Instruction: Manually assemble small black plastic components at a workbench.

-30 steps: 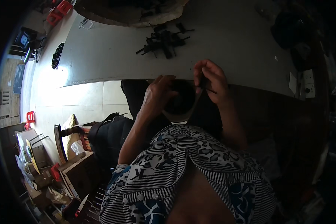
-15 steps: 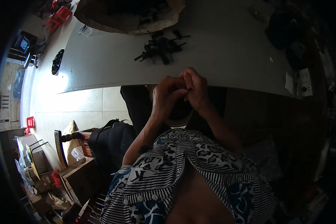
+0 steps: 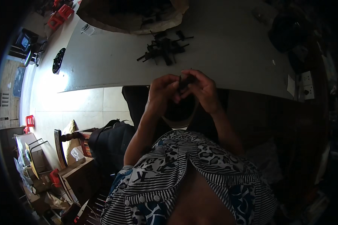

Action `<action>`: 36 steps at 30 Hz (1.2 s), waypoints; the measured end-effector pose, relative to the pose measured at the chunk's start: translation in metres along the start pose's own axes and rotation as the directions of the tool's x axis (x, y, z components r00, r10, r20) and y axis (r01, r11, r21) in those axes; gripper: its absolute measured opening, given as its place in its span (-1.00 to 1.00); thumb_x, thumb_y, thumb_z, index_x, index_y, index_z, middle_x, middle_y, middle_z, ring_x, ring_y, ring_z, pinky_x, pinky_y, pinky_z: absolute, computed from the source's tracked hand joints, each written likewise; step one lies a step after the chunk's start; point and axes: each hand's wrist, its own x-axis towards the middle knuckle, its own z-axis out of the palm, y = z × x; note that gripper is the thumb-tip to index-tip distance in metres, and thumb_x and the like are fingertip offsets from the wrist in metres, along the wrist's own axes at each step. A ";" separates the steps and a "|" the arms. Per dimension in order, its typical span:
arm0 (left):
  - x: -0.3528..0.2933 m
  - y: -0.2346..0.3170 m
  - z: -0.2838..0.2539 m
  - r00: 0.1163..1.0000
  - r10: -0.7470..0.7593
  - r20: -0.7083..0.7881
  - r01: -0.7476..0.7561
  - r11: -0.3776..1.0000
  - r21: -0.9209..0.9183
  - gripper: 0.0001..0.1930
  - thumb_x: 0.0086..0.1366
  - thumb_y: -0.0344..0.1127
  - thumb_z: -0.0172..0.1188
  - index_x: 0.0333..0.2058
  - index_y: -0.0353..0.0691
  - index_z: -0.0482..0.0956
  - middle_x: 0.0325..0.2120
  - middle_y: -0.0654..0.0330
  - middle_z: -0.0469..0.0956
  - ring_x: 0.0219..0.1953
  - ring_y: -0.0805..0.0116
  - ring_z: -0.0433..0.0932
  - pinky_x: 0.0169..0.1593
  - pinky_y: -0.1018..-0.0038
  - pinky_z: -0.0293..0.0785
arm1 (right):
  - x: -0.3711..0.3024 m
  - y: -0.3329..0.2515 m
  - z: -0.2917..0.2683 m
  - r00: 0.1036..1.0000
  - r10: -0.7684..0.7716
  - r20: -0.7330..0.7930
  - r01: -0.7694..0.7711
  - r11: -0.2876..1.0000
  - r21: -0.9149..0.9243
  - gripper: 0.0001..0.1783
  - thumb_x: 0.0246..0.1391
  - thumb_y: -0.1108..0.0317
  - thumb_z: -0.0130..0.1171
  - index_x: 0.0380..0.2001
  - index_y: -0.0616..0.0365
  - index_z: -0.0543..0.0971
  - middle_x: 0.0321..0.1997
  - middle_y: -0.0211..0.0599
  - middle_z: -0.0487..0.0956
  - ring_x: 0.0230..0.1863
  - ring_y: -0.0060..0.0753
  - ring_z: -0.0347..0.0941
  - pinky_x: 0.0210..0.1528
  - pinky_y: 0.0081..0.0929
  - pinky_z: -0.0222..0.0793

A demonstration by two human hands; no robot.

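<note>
Just off the near edge of the table, both my hands are closed round a small black part (image 3: 185,81), too dark to make out its exact kind. My left hand (image 3: 160,92) pinches its left side between thumb and fingers. From the other side, my right hand (image 3: 204,89) grips it with curled fingers and thumb. Beyond them a loose heap of small black parts with thin pins (image 3: 163,48) lies on the grey table (image 3: 229,56). Behind the heap stands a wide pale-rimmed container (image 3: 169,28) with more dark pieces inside.
A clear cup (image 3: 87,30) stands at the table's far left. A dark bulky object (image 3: 285,30) and a wall socket (image 3: 308,84) are at the right. To my left are a wooden chair (image 3: 58,148) with dark cloth and a cardboard box (image 3: 79,170).
My hands have drawn slightly apart, the left one moving left and the right one right. The black part now shows between them, where fingers hid it before.
</note>
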 end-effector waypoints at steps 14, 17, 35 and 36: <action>0.011 0.016 -0.011 0.936 -0.190 0.295 0.213 0.976 -0.045 -0.87 0.12 -0.34 0.11 -0.43 -0.27 0.40 -0.57 0.22 0.49 -0.60 0.51 0.48 -0.53 0.69 0.40 | 0.001 -0.016 -0.009 0.995 0.090 0.045 -0.081 0.981 -0.177 -0.78 -0.17 0.66 0.12 -0.35 0.26 0.50 -0.51 -0.40 0.49 -0.67 -0.73 0.32 -0.68 -0.79 0.18; 0.011 0.008 -0.006 0.970 -0.127 0.209 0.142 0.988 -0.058 -0.92 0.10 -0.38 0.10 -0.49 -0.23 0.40 -0.60 0.26 0.47 -0.61 0.54 0.47 -0.55 0.70 0.35 | 0.000 -0.009 -0.008 0.999 0.037 0.014 -0.033 0.975 -0.221 -0.83 -0.19 0.67 0.13 -0.44 0.25 0.49 -0.57 -0.43 0.47 -0.72 -0.75 0.28 -0.73 -0.80 0.13; 0.010 -0.011 0.017 0.985 0.071 -0.156 -0.099 0.979 -0.179 -0.79 0.06 -0.49 0.13 -0.65 -0.17 0.29 -0.75 0.41 0.29 -0.71 0.69 0.17 -0.64 0.69 0.03 | 0.000 0.005 0.013 0.956 -0.290 -0.051 0.200 0.766 -0.611 -0.85 -0.20 0.55 0.21 -0.47 0.24 0.48 -0.60 -0.37 0.47 -0.64 -0.61 0.36 -0.63 -0.64 0.25; 0.011 -0.012 0.018 0.985 0.072 -0.159 -0.100 0.979 -0.178 -0.79 0.06 -0.49 0.13 -0.65 -0.17 0.29 -0.75 0.41 0.29 -0.71 0.69 0.17 -0.64 0.69 0.03 | 0.000 0.008 0.016 0.938 -0.345 -0.039 0.231 0.706 -0.670 -0.84 -0.21 0.55 0.21 -0.47 0.24 0.47 -0.57 -0.33 0.48 -0.59 -0.54 0.39 -0.58 -0.61 0.28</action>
